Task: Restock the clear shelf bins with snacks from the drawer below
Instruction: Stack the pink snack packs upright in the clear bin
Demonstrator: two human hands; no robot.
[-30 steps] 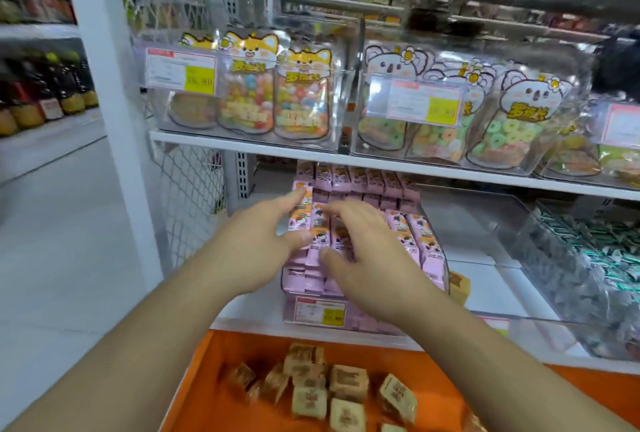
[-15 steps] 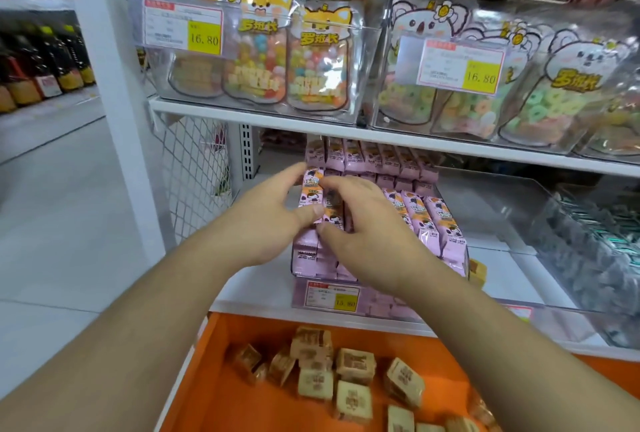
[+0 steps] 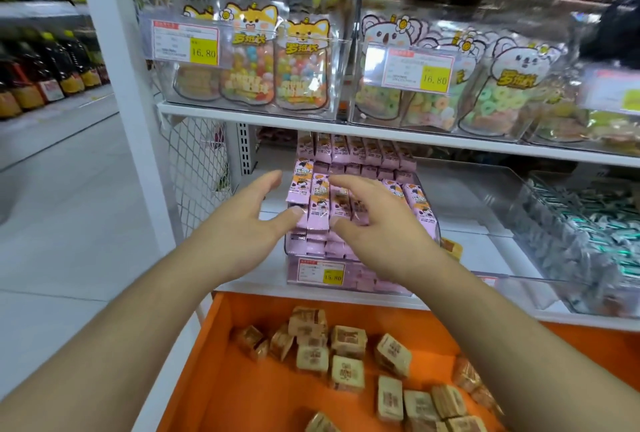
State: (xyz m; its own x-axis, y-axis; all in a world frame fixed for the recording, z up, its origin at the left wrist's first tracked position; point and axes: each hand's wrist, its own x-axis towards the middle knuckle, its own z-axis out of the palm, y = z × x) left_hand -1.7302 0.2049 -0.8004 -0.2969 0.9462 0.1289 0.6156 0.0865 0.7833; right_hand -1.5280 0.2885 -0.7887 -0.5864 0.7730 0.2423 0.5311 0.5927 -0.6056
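The pink snack packets [image 3: 322,203] are sitting heaped above the rim of the clear bin [image 3: 349,281] at frame centre, so a careless nudge risks sliding the top ones off the pile. Left of the stack, the left hand [image 3: 249,220] is spreading released fingers, thumb touching a packet edge. Right of it, the right hand [image 3: 374,224] is hovering with fingers loosely splayed, grasping nothing. Lower centre, the orange drawer [image 3: 214,362] is holding brown wrapped snacks [image 3: 346,355].

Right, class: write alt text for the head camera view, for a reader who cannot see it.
A person's left hand and right hand, fingers spread, reach over pink snack packets heaped in a clear shelf bin. Below, an open orange drawer holds loose tan wrapped snacks; above, bins hold bagged candy.
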